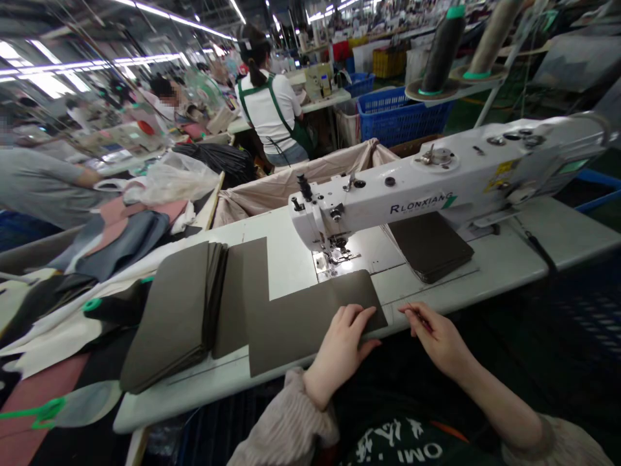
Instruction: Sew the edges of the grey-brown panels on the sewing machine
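My left hand (342,346) lies on the front right part of a flat grey-brown panel (301,323), thumb apart from the fingers, pressing from above. Just right of the panel's corner, my right hand (436,336) is closed in a pinch; a small dark thing shows at the fingers, too little of it to name. The panel reaches up to the needle area of a white sewing machine (378,200), whose presser foot (339,252) stands over the lit plate. Under the panel's left side lies another brown piece (242,285).
A thick stack of brown panels (169,310) leans at the table's left; a smaller stack (429,246) lies under the machine arm. Thread cones (441,52) stand upper right. Beyond are a cloth-lined bin (291,184), a blue crate (402,116) and a person in a green apron (272,110).
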